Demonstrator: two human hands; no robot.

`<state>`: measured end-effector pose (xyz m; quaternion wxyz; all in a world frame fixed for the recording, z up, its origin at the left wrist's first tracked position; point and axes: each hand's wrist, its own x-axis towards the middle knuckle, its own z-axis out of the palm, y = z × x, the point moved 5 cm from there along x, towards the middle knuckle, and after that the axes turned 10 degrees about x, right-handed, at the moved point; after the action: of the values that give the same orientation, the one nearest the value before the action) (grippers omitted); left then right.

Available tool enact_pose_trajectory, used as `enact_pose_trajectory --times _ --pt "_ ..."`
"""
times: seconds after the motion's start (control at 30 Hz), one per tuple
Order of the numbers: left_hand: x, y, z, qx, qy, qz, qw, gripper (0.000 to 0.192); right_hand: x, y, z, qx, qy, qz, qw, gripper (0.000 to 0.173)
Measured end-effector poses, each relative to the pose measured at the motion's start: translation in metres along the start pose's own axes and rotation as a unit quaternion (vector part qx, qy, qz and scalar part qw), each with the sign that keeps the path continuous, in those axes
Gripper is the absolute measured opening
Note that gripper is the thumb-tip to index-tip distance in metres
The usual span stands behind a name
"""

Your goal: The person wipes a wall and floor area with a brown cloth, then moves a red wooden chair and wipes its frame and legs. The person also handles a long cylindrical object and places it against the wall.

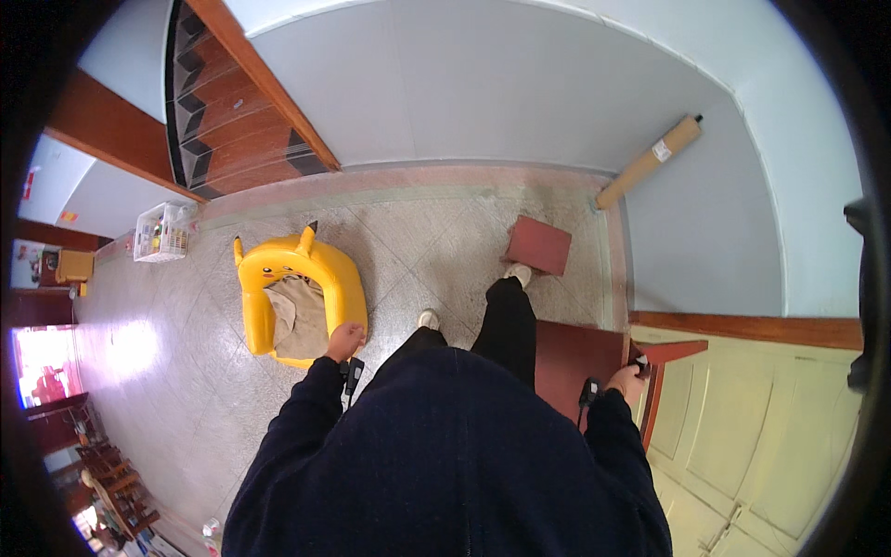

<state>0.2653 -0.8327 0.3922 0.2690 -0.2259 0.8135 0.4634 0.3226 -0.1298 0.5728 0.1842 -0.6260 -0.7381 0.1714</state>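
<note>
My left hand (347,341), loosely curled with nothing seen in it, hangs over the near right side of a yellow child's armchair (346,278) shaped like a cartoon character. Whether it touches the chair cannot be told. A beige cloth (299,313) covers the armchair's seat. On the right, my right hand (628,384) grips a small dark object (639,363) whose kind is unclear. That hand is beside the upright part of a dark red wooden piece of furniture (578,358); my sleeve and body hide some of it. Both wrists carry small black devices.
A low red block-like stool (539,245) stands by my forward foot. A cardboard tube (651,161) leans in the wall corner. Pale yellow doors (738,411) are at right. At left are a white plastic basket (160,233), a staircase (233,111) and wooden furniture (118,487).
</note>
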Motion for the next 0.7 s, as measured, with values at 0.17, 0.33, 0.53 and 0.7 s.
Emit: enact_pose_trajectory --times 0.17,0.33,0.53,0.7 --pt "-0.017 -0.056 -0.025 -0.099 0.046 -0.09 0.99 0.028 -0.004 -0.005 -0.005 0.003 -0.015 0.001 1.0 0.051" --pt "-0.046 -0.09 -0.034 -0.07 0.066 -0.165 0.982 0.03 -0.018 -0.018 -0.013 0.01 -0.038 0.001 0.999 0.053" --pt "-0.057 -0.08 -0.027 -0.127 0.06 -0.186 0.972 0.032 -0.013 -0.016 -0.016 -0.003 -0.033 -0.023 0.999 0.056" --pt "-0.056 -0.058 -0.021 -0.142 0.073 -0.14 0.977 0.034 -0.013 -0.016 -0.014 -0.029 -0.021 -0.01 0.999 0.049"
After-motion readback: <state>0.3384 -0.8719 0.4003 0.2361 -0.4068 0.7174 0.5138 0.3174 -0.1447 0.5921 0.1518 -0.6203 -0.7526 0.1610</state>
